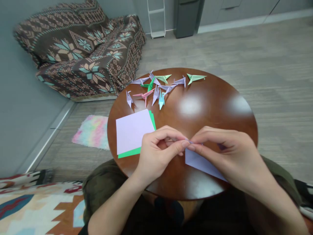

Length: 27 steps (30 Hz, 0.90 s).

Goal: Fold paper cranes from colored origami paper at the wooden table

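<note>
Both hands meet over the near part of a round brown wooden table (215,98). My left hand (158,148) and my right hand (225,153) each pinch the top corner of a folded lilac paper sheet (200,163), which slants down under the right hand. Fingertips of both hands touch at the paper's tip. Just left of my left hand lies a small stack of square paper (130,130), lilac on top with green beneath.
Several folded paper cranes (158,86), lilac, green, pink and blue, lie at the table's far side. A patterned sofa (80,49) stands at the back left, a pastel rug (93,130) lies on the floor, and a patterned carpet (31,205) is at the near left.
</note>
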Available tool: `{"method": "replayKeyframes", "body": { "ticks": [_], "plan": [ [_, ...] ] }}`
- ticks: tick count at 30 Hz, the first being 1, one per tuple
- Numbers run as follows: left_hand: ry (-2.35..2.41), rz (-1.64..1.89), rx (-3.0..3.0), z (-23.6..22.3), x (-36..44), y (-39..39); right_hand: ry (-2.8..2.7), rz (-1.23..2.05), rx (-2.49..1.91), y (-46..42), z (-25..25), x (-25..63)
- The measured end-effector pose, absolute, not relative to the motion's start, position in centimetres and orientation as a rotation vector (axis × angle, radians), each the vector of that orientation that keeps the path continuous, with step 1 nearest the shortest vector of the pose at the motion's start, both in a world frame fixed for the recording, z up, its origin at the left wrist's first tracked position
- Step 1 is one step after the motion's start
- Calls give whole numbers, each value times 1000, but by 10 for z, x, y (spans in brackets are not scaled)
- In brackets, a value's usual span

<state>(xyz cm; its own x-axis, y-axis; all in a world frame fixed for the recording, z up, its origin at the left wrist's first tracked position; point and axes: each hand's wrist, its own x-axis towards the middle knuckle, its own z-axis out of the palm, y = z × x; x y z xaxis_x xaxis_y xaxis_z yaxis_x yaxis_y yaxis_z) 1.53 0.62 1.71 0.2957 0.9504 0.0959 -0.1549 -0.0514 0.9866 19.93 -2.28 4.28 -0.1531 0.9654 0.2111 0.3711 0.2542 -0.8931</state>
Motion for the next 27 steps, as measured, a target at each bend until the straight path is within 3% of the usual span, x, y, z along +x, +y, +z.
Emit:
{"method": "replayKeyframes", "body": {
  "ticks": [11,18,27],
  "plan": [
    [749,1314,1375,11,12,11,-1810,620,-1274,-25,40,201],
    [877,1062,1502,14,9,9,-1911,541,-1280,-24,36,205],
    [845,1128,1593,13,6,9,-1929,590,-1298,-25,36,210]
  ]
}}
